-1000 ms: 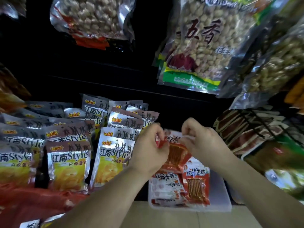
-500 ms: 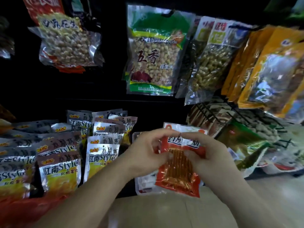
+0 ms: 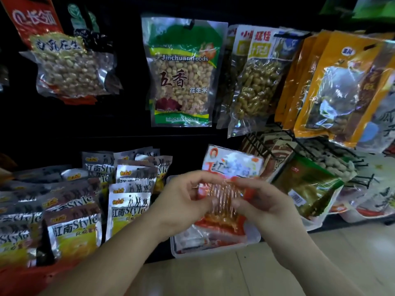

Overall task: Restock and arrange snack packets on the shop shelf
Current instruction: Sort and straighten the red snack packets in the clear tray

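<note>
A: Where's the red snack packet (image 3: 224, 201)?
B: Upright above the white tray's (image 3: 213, 250) front edge, with the left hand (image 3: 183, 204) and right hand (image 3: 269, 208) each pinching a long side.
A: So straight down?
B: Probably.

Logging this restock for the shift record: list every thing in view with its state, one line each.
red snack packet, held upright over the tray, motion-blurred
left hand, grips the packet's left edge
right hand, pinches its right edge
white tray, on the shelf, holding flat red packets
Style packets, standing in rows left of the tray
peanut bag, hanging
orange bags, hanging at the right
green packet, leaning by the wire rack
</note>
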The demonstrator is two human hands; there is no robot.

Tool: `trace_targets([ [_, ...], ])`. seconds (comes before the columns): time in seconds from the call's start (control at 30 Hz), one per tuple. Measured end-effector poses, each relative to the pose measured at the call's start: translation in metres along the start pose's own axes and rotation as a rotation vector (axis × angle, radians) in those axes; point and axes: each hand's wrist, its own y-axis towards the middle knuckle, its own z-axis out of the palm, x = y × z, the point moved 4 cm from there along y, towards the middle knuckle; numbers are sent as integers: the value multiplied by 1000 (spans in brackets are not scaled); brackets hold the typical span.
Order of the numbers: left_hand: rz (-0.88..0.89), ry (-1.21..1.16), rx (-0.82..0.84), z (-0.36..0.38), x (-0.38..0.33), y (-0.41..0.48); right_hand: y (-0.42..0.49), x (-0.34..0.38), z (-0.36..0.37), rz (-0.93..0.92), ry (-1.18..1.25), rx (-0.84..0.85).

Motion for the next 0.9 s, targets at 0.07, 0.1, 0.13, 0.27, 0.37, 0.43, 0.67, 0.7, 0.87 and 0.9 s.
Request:
trace_targets([
  [0.07, -1, -5, -5, -2, 2, 2, -3, -4, 5, 76, 32, 122],
  [0.1, -13, -31, 30, 0, 3, 2, -1, -6, 3, 79, 35, 118],
  [0.13, -41, -66, 75, 4, 3, 2, 1, -6, 1, 71, 40, 93],
  [0.27, -105, -74, 137, 11, 11, 3, 5, -10, -2, 48, 105, 118],
  [0.37, -103, -21, 72, 4, 17, 7, 6, -12, 1, 51, 52, 265],
  [0.43, -101, -52, 52, 3, 18, 7, 11, -18, 0, 82, 20, 267],
  [0.67, -38, 219, -61, 4, 26, 9, 22, -19, 6, -200, -283, 53],
  [0.7, -9, 252, -13, 8, 25, 9, 19, -18, 13, -154, -140, 122],
  [0.87, -29, 198, 282, 29, 17, -1, 22, -22, 14, -40, 22, 38],
  [0.9, -69, 150, 253, 25, 21, 0, 23, -24, 8, -21, 35, -3],
])
